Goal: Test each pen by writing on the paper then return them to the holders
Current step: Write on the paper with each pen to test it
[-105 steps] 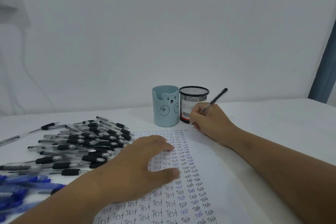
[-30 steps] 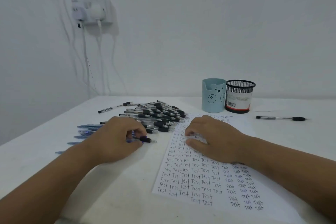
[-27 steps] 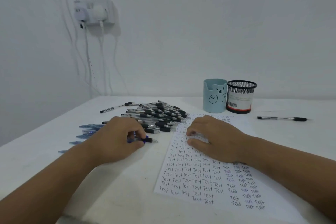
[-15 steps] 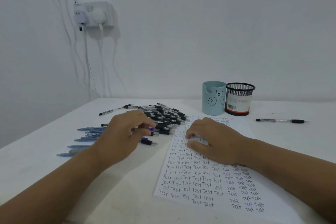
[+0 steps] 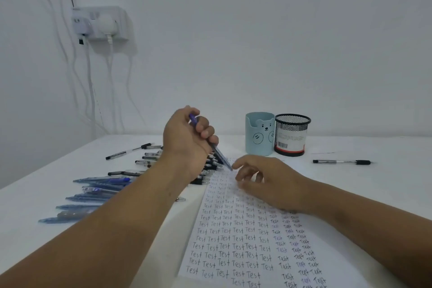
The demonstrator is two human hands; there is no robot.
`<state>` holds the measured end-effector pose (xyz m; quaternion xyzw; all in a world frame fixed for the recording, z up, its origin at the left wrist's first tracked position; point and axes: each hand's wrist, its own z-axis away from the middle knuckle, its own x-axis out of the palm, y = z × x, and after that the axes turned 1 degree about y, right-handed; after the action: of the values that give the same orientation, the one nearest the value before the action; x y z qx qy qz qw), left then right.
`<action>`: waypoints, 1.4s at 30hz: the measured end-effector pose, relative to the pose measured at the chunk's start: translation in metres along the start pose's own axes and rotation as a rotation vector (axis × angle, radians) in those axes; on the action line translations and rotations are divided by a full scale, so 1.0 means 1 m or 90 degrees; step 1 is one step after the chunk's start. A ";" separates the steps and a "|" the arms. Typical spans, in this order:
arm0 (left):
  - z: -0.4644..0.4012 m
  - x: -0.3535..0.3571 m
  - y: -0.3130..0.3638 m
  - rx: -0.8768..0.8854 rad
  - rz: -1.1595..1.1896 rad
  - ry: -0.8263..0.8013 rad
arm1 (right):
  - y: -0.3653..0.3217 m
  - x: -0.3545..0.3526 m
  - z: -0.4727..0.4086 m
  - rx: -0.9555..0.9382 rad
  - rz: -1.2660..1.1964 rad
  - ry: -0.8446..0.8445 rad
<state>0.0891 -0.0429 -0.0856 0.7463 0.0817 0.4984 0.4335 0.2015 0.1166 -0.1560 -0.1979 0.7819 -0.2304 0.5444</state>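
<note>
**Many pens still waiting, both holders look bare**

White worktop [image 5: 350, 194] against a plain wall: the paper [image 5: 233, 241] is nearly filled with rows of "Test". The left hand [image 5: 187, 142] has its grip closed around a blue pen [image 5: 218, 153], tip angled down toward the right hand [image 5: 268, 182], whose fingers hang loose and hold nothing. A heap of pens [image 5: 149, 159] lies untested, and neither the blue holder [image 5: 259, 133] nor the mesh holder [image 5: 291, 134] shows any pens.

head cam | forward-down over table [image 5: 385, 194] | near hands | faces wall
</note>
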 end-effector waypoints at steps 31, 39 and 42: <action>-0.033 -0.026 -0.077 0.054 -1.085 -0.405 | 0.075 -0.052 -0.024 0.232 -0.117 0.273; -0.030 -0.022 -0.076 0.058 -1.114 -0.415 | 0.081 -0.051 -0.025 0.270 -0.107 0.270; -0.029 -0.021 -0.076 0.062 -1.122 -0.420 | 0.080 -0.051 -0.025 0.277 -0.100 0.263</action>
<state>0.0787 0.0080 -0.1517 0.5361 0.5108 -0.2496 0.6240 0.1895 0.2142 -0.1559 -0.0857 0.7907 -0.4689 0.3841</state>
